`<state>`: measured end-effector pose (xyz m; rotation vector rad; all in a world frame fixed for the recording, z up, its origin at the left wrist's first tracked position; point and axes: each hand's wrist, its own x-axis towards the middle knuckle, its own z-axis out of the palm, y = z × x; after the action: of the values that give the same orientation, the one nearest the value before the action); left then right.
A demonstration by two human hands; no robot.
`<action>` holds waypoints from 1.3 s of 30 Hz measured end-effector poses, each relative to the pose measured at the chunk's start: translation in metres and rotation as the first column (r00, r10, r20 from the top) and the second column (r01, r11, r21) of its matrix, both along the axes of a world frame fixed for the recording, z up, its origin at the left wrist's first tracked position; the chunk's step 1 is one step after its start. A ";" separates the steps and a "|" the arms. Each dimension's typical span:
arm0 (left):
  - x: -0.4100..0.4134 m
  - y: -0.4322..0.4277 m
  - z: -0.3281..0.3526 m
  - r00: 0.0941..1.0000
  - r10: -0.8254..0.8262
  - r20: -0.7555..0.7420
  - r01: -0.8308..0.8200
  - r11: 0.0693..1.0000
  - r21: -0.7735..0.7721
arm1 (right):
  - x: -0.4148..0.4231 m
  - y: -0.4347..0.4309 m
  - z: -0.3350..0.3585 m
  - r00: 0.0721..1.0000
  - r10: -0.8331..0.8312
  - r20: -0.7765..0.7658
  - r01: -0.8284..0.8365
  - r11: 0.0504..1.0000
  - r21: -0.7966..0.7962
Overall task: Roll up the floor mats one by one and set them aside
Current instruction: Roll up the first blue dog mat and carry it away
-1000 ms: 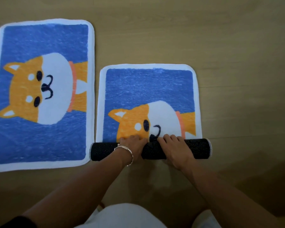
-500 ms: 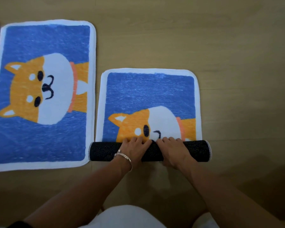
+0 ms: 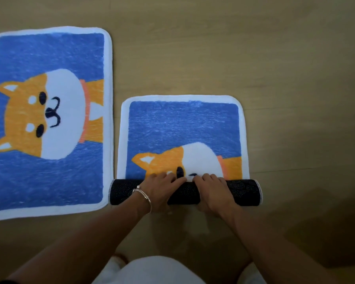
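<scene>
Two mats: the half-rolled mat (image 3: 183, 128), blue with an orange-white dog, lies at four o'clock from the flat mat (image 3: 47, 119); left hand (image 3: 160, 189) and right hand (image 3: 213, 191) grip its dark dotted roll (image 3: 125, 191), side by side.

The half-rolled mat (image 3: 183, 128) is showing a blue field inside a white border, with an orange-and-white dog face; its rolled backing (image 3: 242, 191) is showing black, speckled with pale dots; the flat mat (image 3: 49, 181) is carrying the same print; the floor (image 3: 254, 48) is showing tan wood grain.
</scene>
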<state>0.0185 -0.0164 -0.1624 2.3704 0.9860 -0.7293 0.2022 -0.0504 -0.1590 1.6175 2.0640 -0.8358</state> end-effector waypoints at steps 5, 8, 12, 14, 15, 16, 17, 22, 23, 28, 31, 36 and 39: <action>0.000 0.007 0.002 0.997 0.068 -0.040 -0.071 0.995 -0.075 | -0.005 -0.012 0.001 0.996 0.063 0.065 -0.069 0.993 0.093; 0.000 0.006 0.003 0.999 0.049 -0.020 -0.051 0.995 -0.088 | -0.004 -0.002 0.005 0.993 0.099 0.062 -0.097 0.995 -0.038; -0.003 -0.021 -0.002 1.000 0.009 0.028 -0.011 0.997 0.075 | -0.010 0.012 0.009 0.991 0.119 0.056 -0.096 0.947 -0.307; -0.003 -0.019 -0.002 0.999 0.044 0.002 -0.044 0.998 0.048 | -0.011 0.008 0.011 0.992 0.122 0.042 -0.107 0.959 -0.263; -0.002 -0.014 -0.002 0.997 0.071 0.014 -0.072 0.997 0.023 | -0.010 0.005 0.011 0.992 0.121 0.036 -0.112 0.977 -0.181; 0.001 -0.006 -0.001 0.995 0.098 0.027 -0.098 0.995 -0.017 | -0.007 0.002 0.012 0.992 0.120 0.035 -0.116 0.989 -0.095; 0.004 0.002 0.003 0.993 0.119 0.028 -0.117 0.991 -0.061 | -0.005 0.000 0.012 0.992 0.120 0.037 -0.118 0.992 -0.031; 0.000 0.001 0.000 0.998 0.028 0.059 -0.029 1.000 0.007 | -0.009 -0.009 0.010 0.994 0.078 0.071 -0.078 0.997 -0.006; -0.004 -0.004 0.000 0.998 -0.021 0.066 0.015 0.996 0.092 | -0.009 -0.003 0.010 0.995 0.073 0.066 -0.070 0.997 -0.043; 0.002 -0.007 0.000 1.000 -0.006 -0.022 0.008 0.994 0.107 | -0.003 0.003 0.011 0.995 0.087 0.049 -0.086 0.996 -0.030; 0.010 0.012 0.007 0.999 0.038 -0.035 -0.037 0.999 0.021 | -0.005 -0.012 0.010 0.983 0.134 0.126 -0.146 0.985 0.090; -0.003 -0.006 -0.005 0.995 -0.085 0.046 0.068 0.954 0.292 | -0.005 0.002 0.002 0.992 0.080 0.100 -0.083 0.996 0.030; -0.004 -0.015 -0.011 0.995 -0.030 0.098 -0.004 0.943 0.333 | -0.001 0.012 0.001 0.998 0.064 -0.002 -0.064 0.997 -0.041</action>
<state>0.0144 -0.0318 -0.1733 2.6741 1.1247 -0.4688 0.2010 -0.0385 -0.1581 1.5213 2.0742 -0.8514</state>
